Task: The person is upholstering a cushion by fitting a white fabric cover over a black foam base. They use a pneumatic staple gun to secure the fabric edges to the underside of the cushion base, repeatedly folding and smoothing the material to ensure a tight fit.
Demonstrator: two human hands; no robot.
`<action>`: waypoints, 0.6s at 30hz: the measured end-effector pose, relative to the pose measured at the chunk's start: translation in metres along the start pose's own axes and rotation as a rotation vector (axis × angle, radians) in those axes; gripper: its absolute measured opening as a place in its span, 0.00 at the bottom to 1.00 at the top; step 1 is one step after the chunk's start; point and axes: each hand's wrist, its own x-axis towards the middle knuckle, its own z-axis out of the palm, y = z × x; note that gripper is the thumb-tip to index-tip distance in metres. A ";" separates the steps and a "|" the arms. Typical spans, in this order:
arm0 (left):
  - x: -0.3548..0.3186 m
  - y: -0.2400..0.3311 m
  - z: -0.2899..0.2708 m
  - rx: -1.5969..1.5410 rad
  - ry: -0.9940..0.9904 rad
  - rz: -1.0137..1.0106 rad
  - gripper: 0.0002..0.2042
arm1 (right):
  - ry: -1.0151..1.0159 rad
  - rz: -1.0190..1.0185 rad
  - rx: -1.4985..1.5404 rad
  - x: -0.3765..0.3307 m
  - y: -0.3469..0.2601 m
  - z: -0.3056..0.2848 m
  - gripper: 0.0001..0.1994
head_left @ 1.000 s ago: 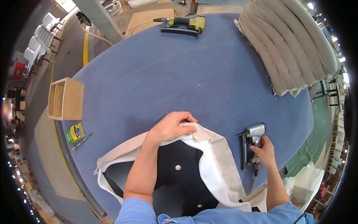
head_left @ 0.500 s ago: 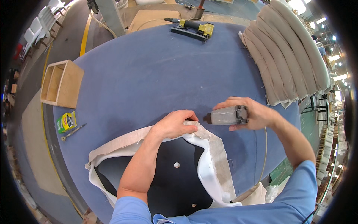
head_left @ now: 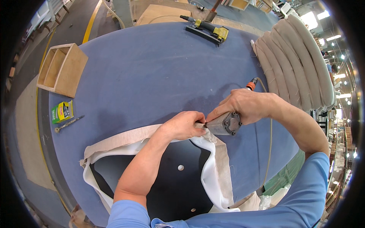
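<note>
Left hand (head_left: 184, 126) pinches the edge of the beige fabric (head_left: 122, 138); right hand (head_left: 249, 105), just beside it, grips a grey staple gun (head_left: 223, 124), nose at that edge. Nearer the body than both hands, fabric and white padding (head_left: 208, 173) border a black panel (head_left: 176, 190) on the bench (head_left: 163, 72).

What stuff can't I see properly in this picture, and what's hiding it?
In the head view:
- The grip of the grey air tool: hidden by the right hand.
- The pinched bit of beige fabric: covered by the left hand.
- The near end of the black panel: hidden by the blue shirt and cut off by the lower edge.
- Whatever's in the green-and-yellow box: too small to tell.
</note>
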 end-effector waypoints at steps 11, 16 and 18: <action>0.003 -0.005 0.002 0.021 0.009 0.023 0.22 | -0.077 0.126 -0.035 0.013 -0.014 -0.004 0.32; 0.002 -0.004 0.003 0.021 0.017 0.028 0.21 | -0.023 0.083 -0.047 0.010 -0.013 0.002 0.31; 0.001 0.002 0.001 0.040 -0.003 -0.002 0.21 | 0.044 0.065 -0.033 0.000 -0.006 0.010 0.30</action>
